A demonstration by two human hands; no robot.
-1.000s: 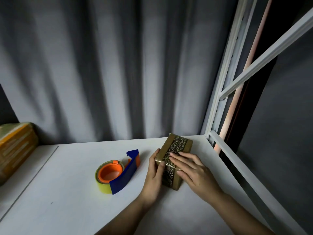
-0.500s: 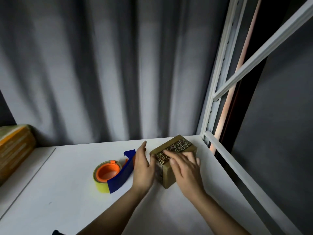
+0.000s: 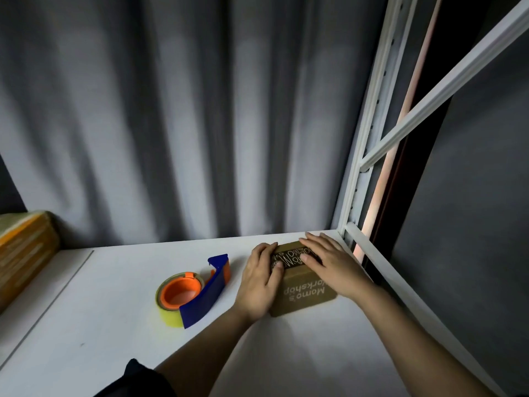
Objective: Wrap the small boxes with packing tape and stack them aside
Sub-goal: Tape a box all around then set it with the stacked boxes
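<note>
A small brown cardboard box (image 3: 305, 293) with a dark printed band on top and "Momo's Workshop" lettering on its near face stands on the white table (image 3: 114, 325), close to the back right corner. My left hand (image 3: 262, 279) rests against the box's left side with the thumb on the top band. My right hand (image 3: 329, 262) lies flat across the top and right side, fingers spread. A tape dispenser (image 3: 190, 292) with an orange core, a yellowish roll and a blue guard lies on the table left of the box, untouched.
A grey curtain (image 3: 171, 124) hangs behind the table. A white metal rack frame (image 3: 360, 173) borders the right edge. Large tape-wrapped cardboard boxes (image 3: 20, 250) sit at the far left. A dark sleeve (image 3: 137, 379) shows at the bottom.
The box has been turned and pushed farther back and right, its lettered face now toward me. Both hands moved with it; my left hand went from beside it onto its side and top.
</note>
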